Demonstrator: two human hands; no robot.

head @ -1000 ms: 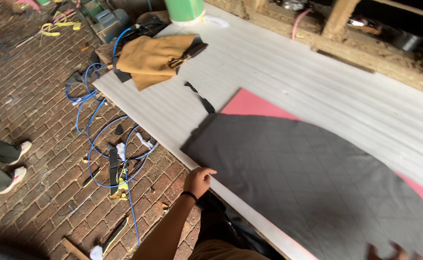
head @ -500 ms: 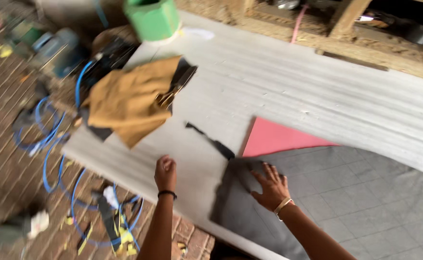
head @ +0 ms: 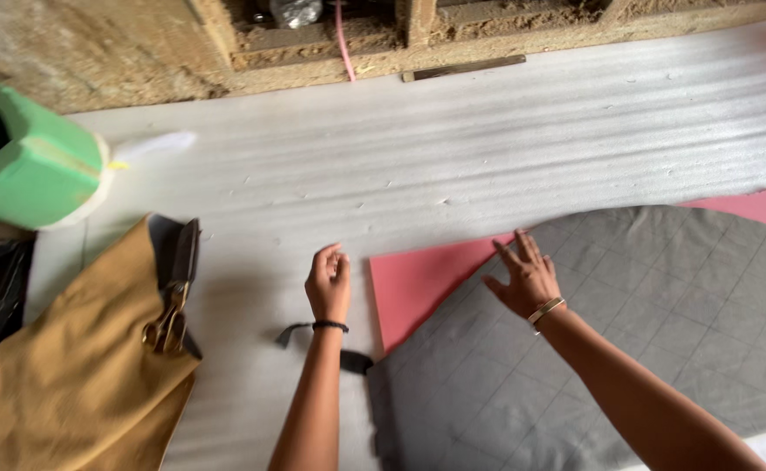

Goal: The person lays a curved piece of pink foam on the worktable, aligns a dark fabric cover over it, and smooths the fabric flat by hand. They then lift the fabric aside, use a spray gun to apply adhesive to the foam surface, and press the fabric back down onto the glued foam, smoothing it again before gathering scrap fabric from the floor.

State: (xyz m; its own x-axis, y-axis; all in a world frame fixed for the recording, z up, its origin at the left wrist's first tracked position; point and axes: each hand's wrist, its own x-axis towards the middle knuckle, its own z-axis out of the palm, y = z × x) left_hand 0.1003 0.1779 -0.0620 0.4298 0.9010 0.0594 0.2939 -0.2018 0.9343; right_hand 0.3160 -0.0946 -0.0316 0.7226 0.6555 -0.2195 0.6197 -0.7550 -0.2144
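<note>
A grey quilted fabric piece (head: 627,331) with a curved edge lies over a pink foam sheet (head: 418,279) on a white ribbed foam-covered table (head: 418,166). My right hand (head: 524,277) presses flat, fingers spread, on the grey fabric near its left curved edge. My left hand (head: 329,283) hovers with loosely curled fingers over the white surface just left of the pink sheet, holding nothing. A black strap (head: 313,338) lies under my left wrist.
A tan fabric piece (head: 78,375) with scissors (head: 174,296) on it lies at the left. A green container (head: 30,170) stands at the far left. A rough wooden wall with a beam (head: 461,67) runs along the table's far side.
The view has shifted closer and to the right over the table. Both hands moved up the table: the left toward the pink sheet's edge, the right onto the grey fabric's curved edge.
</note>
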